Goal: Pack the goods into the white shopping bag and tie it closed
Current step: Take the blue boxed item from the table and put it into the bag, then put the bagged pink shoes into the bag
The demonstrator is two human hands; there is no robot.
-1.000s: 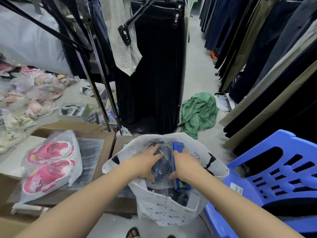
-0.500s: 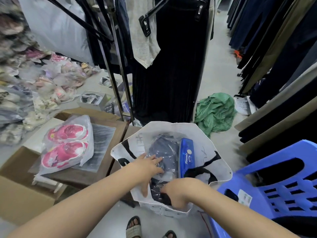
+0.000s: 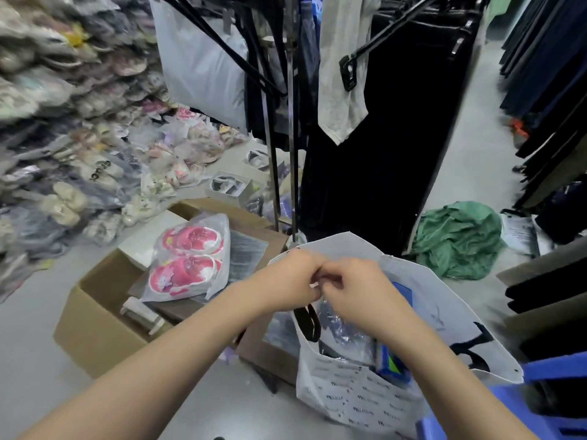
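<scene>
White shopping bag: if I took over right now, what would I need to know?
Left hand and right hand: fingers curled, meeting at the near rim of the white shopping bag, apparently pinching it.
Inside: blue pack, clear-wrapped dark garment.
Done: those goods are packed.
Left: mouth open, not tied; tie it closed.
Pink shoes in a clear bag lie on the cardboard box, outside; unclear if they belong.

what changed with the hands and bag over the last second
The left hand and right hand rose out of the white bag, letting go of the dark packet and blue box, and meet curled at its rim. Goods stayed inside; pink shoes unmoved.
</scene>
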